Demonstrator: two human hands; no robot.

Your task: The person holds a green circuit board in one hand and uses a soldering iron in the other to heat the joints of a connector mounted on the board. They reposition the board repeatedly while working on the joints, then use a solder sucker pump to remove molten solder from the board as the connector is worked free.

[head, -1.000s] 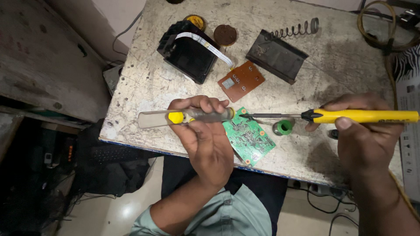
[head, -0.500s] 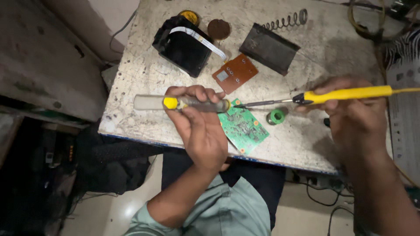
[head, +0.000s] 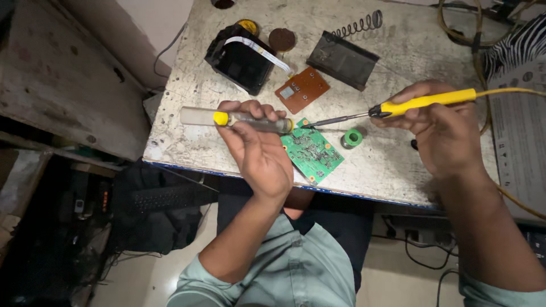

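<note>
A green circuit board [head: 313, 153] lies near the front edge of the worn white table [head: 193, 136]. My left hand [head: 259, 145] grips a desoldering pump [head: 227, 119] with a clear barrel and yellow knob, its nozzle at the board's top corner. In my right hand [head: 441, 131] is a yellow-handled soldering iron [head: 424, 102]; its metal tip reaches left to that same corner, meeting the pump's nozzle. A small green solder spool [head: 352, 137] sits just right of the board.
Farther back lie a brown circuit board [head: 302, 89], a black box with a white ribbon cable [head: 242, 54], a dark flat module [head: 342, 59], a metal coil spring [head: 359, 25] and a round brown tin [head: 282, 39]. Cables and a printed sheet [head: 520, 131] crowd the right side.
Both hands keep their tools at the board's top corner. The view has shifted slightly; the pump and iron tip stay together at the same spot.
</note>
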